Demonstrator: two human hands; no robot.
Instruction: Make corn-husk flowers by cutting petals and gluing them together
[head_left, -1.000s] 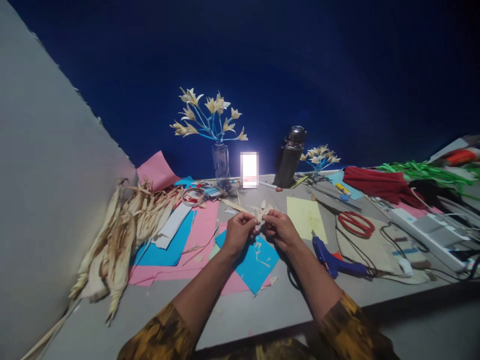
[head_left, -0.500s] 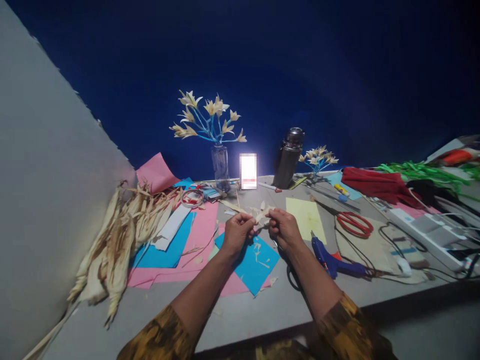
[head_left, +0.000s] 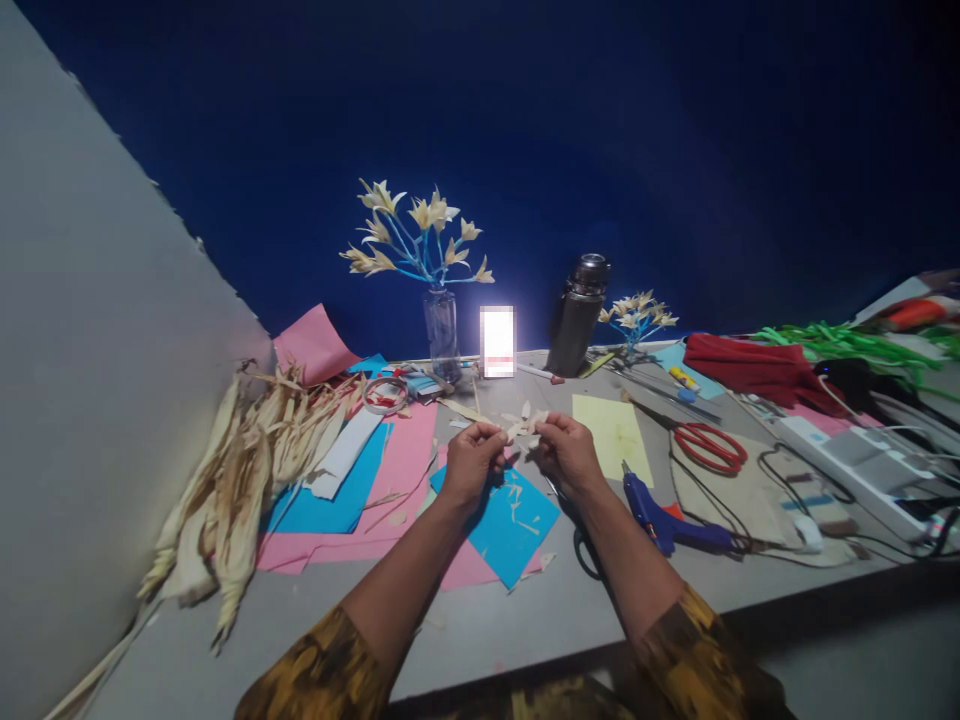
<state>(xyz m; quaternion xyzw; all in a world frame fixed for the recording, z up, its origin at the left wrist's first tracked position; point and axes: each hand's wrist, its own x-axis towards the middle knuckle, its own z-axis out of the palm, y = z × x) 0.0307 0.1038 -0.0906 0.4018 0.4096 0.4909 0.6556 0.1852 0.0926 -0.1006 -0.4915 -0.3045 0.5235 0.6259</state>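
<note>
Both hands are near the middle of the table, over the far corner of a blue paper square [head_left: 513,530]. My left hand [head_left: 474,462] is closed in a pinch at a small pale husk piece [head_left: 514,432]. Facing it, my right hand [head_left: 568,452] pinches too, its fingertips at pale husk bits [head_left: 534,424]; which bit they hold is hard to tell. Several pale petal-like pieces lie just beyond the fingertips. Thin scraps rest on the blue square.
Dried corn husks [head_left: 244,490] lie at left by the wall. A glass vase [head_left: 441,335] and flask [head_left: 577,315] stand at the back. On the right are a blue glue gun [head_left: 660,520], red-handled scissors [head_left: 709,447] and a power strip [head_left: 847,480] with cables.
My hands have moved slightly apart. The pale strip that stretched between my fingertips no longer spans them; a gap shows there.
</note>
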